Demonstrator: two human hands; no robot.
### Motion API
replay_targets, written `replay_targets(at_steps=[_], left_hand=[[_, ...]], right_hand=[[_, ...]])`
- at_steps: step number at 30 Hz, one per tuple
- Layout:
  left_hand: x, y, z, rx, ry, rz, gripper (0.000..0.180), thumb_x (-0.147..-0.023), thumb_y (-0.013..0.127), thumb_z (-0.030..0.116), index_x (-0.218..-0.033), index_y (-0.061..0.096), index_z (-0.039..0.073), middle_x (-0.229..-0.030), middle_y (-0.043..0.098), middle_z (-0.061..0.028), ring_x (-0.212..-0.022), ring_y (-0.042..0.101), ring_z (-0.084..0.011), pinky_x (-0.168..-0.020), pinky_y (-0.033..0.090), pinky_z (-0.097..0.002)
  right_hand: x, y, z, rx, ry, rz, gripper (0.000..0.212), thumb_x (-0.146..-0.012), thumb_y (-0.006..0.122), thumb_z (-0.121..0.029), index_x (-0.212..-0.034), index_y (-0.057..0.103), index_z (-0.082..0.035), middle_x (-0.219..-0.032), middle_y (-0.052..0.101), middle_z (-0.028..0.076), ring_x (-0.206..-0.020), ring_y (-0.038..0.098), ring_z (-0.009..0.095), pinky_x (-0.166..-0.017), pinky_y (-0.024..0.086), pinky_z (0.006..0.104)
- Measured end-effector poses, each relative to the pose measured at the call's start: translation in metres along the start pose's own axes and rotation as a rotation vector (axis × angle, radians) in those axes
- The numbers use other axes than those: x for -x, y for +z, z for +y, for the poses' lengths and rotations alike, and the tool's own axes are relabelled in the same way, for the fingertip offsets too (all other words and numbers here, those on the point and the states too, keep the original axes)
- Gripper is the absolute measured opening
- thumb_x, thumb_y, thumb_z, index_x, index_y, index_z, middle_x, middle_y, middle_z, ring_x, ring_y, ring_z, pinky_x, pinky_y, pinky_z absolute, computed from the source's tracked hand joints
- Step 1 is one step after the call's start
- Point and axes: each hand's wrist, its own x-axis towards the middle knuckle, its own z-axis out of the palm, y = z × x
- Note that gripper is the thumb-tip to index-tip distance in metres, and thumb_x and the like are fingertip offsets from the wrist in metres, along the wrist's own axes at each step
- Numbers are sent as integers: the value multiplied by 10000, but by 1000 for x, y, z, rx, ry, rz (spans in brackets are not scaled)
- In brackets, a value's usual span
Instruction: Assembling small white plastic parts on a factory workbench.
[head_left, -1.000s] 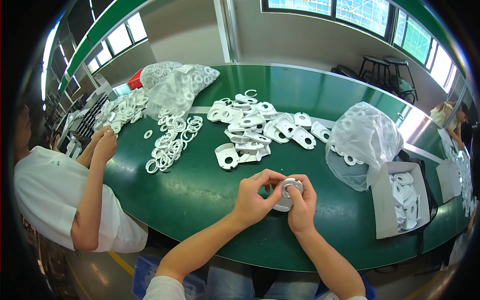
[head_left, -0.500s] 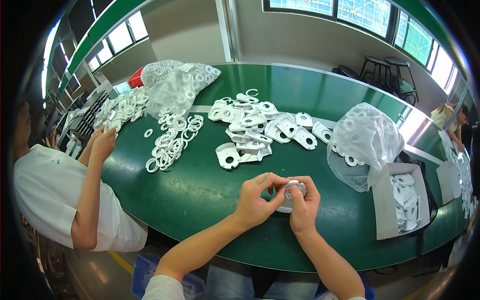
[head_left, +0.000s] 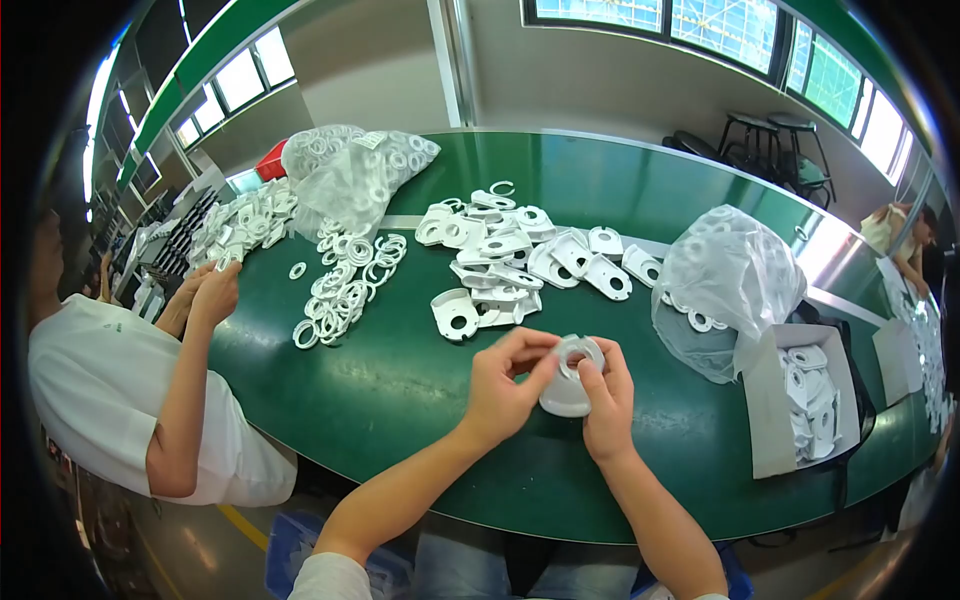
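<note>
In front of me, above the green tabletop, is a white plastic cover (head_left: 566,402) with a rounded end and a ring-shaped opening. My right hand (head_left: 608,408) grips it from the right, thumb on its face. At its left edge, my left hand (head_left: 500,388) has thumb and fingers closed on the ring area; the fingertips are slightly blurred. Beyond my hands lies a pile of similar white covers (head_left: 500,245). Left of that pile spreads a heap of loose white rings (head_left: 335,300).
A clear bag of rings (head_left: 365,165) stands at the back left, another clear bag (head_left: 730,270) at the right. A box (head_left: 765,420) holds more white covers. To the left, a co-worker (head_left: 150,400) handles a white part at the green table (head_left: 420,430).
The cover has tilted so its face and ring opening show more fully. My left fingers have shifted on its left edge. My right hand still grips it.
</note>
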Motion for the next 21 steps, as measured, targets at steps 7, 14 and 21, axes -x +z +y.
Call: replay_targets(at_steps=[7, 14, 21], left_hand=[[-5, -6, 2, -151, 25, 59, 169, -877, 602, 23, -1036, 568, -23, -886, 669, -67, -780, 614, -82, -682, 488, -221], [-16, -33, -16, 35, -114, -43, 121, -883, 617, 96, -942, 608, -9, -748, 643, -37, -670, 610, -89, -590, 473, -217], [-38, -115, -38, -912, 279, 450, 211, -781, 683, 123, -965, 649, 25, -925, 653, -90, -837, 603, -210, -699, 489, -314]], right_hand=[[0, -2, 0, 12, 191, -196, 371, -907, 466, 8, -1271, 395, 27, -940, 631, 162, -716, 657, 202, -584, 551, 286], [1, -17, -25, 329, 180, -233, 357, -858, 525, 25, -1212, 492, 38, -880, 635, 115, -625, 622, 132, -520, 505, 230], [20, -145, -105, 670, -183, 545, 383, -907, 560, -95, -1272, 488, -4, -782, 607, 37, -538, 527, 55, -428, 410, 187]])
